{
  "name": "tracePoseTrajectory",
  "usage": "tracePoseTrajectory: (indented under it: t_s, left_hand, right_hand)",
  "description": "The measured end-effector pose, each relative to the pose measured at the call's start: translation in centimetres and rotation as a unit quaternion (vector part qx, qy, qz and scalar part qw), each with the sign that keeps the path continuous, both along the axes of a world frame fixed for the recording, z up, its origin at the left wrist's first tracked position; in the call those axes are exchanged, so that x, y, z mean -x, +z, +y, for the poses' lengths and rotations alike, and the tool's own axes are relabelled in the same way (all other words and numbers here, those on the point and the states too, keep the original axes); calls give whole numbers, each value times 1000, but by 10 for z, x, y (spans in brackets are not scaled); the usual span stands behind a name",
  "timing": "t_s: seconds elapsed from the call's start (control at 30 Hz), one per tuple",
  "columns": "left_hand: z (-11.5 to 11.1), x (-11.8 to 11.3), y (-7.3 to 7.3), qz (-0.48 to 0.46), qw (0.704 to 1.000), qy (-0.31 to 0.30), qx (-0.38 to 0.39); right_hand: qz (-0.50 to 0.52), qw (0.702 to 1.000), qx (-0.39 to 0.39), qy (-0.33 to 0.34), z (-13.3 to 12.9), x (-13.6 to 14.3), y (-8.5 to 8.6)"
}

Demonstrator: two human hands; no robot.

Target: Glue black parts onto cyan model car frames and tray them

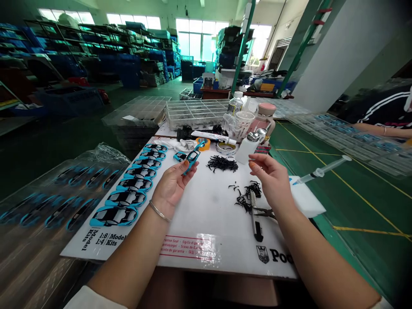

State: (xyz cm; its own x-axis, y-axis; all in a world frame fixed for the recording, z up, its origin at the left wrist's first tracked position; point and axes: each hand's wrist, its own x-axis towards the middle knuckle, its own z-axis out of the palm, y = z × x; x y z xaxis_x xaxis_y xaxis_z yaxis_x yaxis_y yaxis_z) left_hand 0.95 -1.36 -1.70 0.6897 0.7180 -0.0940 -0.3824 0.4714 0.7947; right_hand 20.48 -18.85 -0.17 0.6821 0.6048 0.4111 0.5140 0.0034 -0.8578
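My left hand (171, 187) is closed around a small blue-and-black model car body (193, 156), held tilted above the white board (206, 214). Another blue car part (180, 157) lies just behind it. Thumb and fingertips of my right hand (273, 177) are pinched together; whatever may be between them is too small to make out. A white bottle with a metal top (247, 148) stands beyond those fingertips. Small black curved pieces form a pile (222, 163) between my hands, and a looser heap (243, 201) lies nearer my right wrist. There, pliers (264, 212) lie across a utility knife (256, 225).
A row of blue car bodies (129, 184) lines the board's left side. Behind are orange tape (203, 144), a clear divided tray (196, 112) and a pink-lidded jar (266, 110). A syringe (322, 171) rests on white foam (310, 204). Someone's arm (386, 128) is at far right.
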Motion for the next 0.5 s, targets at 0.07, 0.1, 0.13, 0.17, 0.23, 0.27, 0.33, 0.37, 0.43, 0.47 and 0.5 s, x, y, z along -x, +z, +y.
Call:
tracePoseTrajectory:
  t_s: [0.07,0.1,0.13,0.17,0.23,0.27,0.33,0.37,0.43,0.47,0.5]
  left_hand:
    - [-1,0,1,-3,1000,-23,20]
    - [-2,0,1,0,999,-32,30]
    - [-3,-1,2,3,999,-37,39]
    - [-4,-1,3,7,998,-37,46]
    - [-4,-1,4,8,998,-34,52]
    - [-3,-1,5,5,998,-31,51]
    - [-2,0,4,-1,999,-22,39]
    - [-2,0,4,2,999,-18,29]
    - [0,1,2,22,1000,-15,4]
    - [1,0,1,36,999,-18,-12]
    - [2,0,0,51,998,-23,-27]
  right_hand:
    - [-44,996,65,30,2,6,2]
    - [-86,987,120,64,5,11,3]
    - [-139,968,182,102,9,15,4]
    - [-194,942,237,135,14,20,4]
    - [-285,892,309,168,29,26,4]
    - [-311,879,323,166,38,27,3]
    - [-337,867,334,150,58,24,1]
    - [-349,860,342,143,68,21,0]
    - [-368,845,365,134,85,12,-2]
    - [-377,836,375,134,91,7,-3]
    - [-384,828,384,139,96,2,-4]
